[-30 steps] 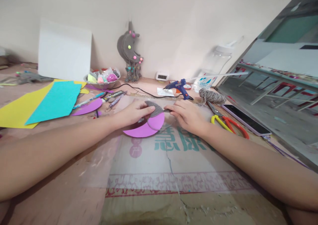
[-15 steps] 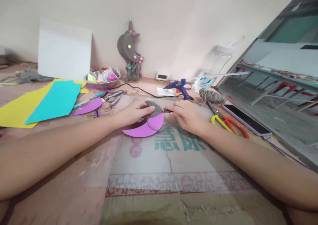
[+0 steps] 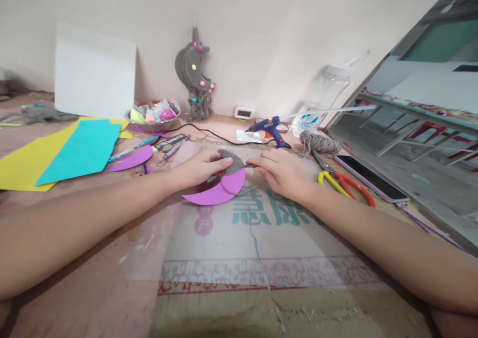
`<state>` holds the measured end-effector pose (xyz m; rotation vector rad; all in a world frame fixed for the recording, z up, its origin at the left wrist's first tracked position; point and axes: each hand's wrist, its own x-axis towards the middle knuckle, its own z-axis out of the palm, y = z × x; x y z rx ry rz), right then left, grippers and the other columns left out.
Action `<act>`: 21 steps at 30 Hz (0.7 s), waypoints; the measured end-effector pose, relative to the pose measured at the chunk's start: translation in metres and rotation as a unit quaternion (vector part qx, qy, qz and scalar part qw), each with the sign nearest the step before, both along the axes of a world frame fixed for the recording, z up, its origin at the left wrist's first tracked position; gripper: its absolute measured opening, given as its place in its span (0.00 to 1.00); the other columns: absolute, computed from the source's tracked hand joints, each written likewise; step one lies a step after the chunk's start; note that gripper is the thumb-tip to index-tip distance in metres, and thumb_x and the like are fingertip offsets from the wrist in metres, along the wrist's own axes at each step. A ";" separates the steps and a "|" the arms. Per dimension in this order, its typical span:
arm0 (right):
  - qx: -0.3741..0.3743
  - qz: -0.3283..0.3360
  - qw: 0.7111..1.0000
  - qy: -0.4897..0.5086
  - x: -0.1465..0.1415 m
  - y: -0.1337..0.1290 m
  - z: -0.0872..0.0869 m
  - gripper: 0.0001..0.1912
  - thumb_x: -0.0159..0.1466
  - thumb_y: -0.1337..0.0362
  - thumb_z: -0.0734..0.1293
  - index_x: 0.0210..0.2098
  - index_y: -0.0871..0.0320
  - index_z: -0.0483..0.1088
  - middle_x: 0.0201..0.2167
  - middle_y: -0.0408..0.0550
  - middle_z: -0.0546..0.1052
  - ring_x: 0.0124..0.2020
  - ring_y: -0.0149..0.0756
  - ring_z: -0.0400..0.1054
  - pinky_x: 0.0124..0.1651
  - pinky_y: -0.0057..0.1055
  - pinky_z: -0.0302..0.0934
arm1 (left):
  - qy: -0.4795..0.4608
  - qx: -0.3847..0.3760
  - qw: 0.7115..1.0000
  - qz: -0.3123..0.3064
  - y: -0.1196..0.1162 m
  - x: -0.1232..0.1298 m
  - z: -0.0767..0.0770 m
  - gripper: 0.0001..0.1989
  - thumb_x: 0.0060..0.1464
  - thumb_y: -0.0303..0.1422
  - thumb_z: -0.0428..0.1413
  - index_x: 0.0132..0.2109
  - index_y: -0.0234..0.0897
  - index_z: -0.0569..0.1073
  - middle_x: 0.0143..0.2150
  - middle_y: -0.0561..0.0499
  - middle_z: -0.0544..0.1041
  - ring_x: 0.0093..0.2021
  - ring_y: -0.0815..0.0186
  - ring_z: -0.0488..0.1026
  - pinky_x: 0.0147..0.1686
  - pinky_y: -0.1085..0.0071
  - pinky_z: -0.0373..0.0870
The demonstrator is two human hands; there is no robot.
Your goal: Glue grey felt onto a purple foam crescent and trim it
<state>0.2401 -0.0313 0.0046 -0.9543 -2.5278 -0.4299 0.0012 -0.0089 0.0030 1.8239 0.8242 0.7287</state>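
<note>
A purple crescent (image 3: 214, 194) of card or foam is held over the plastic sheet, its upper part covered with grey yarn (image 3: 232, 161) laid in close rows. My left hand (image 3: 209, 167) pinches the wrapped part, thumb on top. At the crescent's upper right, my right hand (image 3: 278, 171) has its fingers closed on the grey yarn by the wrapped tip. A loose grey strand curves across the bare purple face and trails down over the sheet.
Behind stand a blue glue gun (image 3: 271, 128), a small digital clock (image 3: 244, 112), a bowl of coloured clay (image 3: 153, 116) and a decorated grey moon (image 3: 194, 69). To the right lie a yarn bundle (image 3: 319, 143), scissors (image 3: 343, 181) and a phone (image 3: 369, 177). Coloured sheets (image 3: 76, 151) lie left.
Both hands keep almost the same hold on the crescent and yarn. The whole view has shifted very slightly.
</note>
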 end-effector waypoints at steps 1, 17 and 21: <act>0.001 -0.001 1.000 -0.002 0.000 0.000 0.000 0.16 0.69 0.64 0.55 0.47 0.61 0.72 0.32 0.52 0.75 0.35 0.40 0.65 0.38 0.37 0.56 | 0.000 0.001 1.000 0.003 0.000 0.000 0.000 0.15 0.58 0.39 0.52 0.29 0.33 0.67 0.22 0.56 0.64 0.22 0.74 0.60 0.21 0.77 0.57; -0.002 0.009 0.999 0.052 0.002 -0.001 0.000 0.17 0.70 0.62 0.54 0.48 0.61 0.70 0.35 0.54 0.75 0.37 0.41 0.66 0.41 0.38 0.60 | 0.012 0.023 0.999 0.020 -0.001 0.001 0.001 0.16 0.57 0.40 0.51 0.26 0.34 0.65 0.21 0.56 0.64 0.22 0.74 0.60 0.22 0.76 0.56; 0.003 0.017 0.999 0.044 0.001 0.000 -0.001 0.16 0.69 0.63 0.54 0.47 0.62 0.70 0.35 0.53 0.75 0.37 0.41 0.66 0.40 0.37 0.59 | 0.032 0.039 0.999 0.009 0.000 0.001 -0.001 0.15 0.58 0.40 0.51 0.29 0.33 0.68 0.23 0.55 0.67 0.23 0.73 0.62 0.23 0.76 0.58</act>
